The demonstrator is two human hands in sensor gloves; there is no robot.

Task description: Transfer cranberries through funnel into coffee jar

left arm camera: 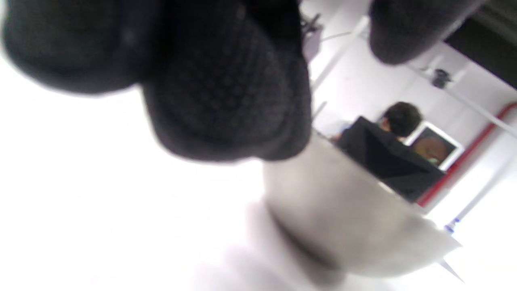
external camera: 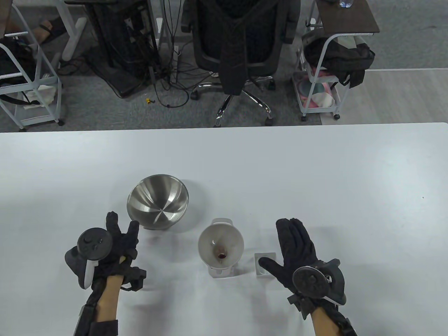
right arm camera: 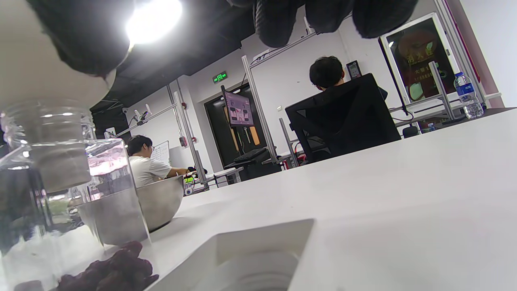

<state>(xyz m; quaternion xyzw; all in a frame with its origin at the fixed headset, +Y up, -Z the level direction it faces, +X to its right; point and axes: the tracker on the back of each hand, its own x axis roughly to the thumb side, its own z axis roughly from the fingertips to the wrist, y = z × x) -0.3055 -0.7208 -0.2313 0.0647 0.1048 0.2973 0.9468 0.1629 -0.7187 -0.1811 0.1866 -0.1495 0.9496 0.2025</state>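
Both my hands hover over the tabletop (external camera: 315, 168) holding nothing: left hand (external camera: 117, 241) loosely spread beside the steel bowl (external camera: 157, 203), right hand (external camera: 297, 252) flat and open by the white lid (external camera: 263, 269). Between them the funnel (external camera: 220, 245) sits in the coffee jar (right arm camera: 48, 194), cranberries (right arm camera: 117, 268) at the jar's bottom.

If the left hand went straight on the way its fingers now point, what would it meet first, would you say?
Probably the steel bowl: the left hand points up-table and slightly right, its fingertips near the bowl's near-left rim. Its height is unclear, so it might pass above the rim.
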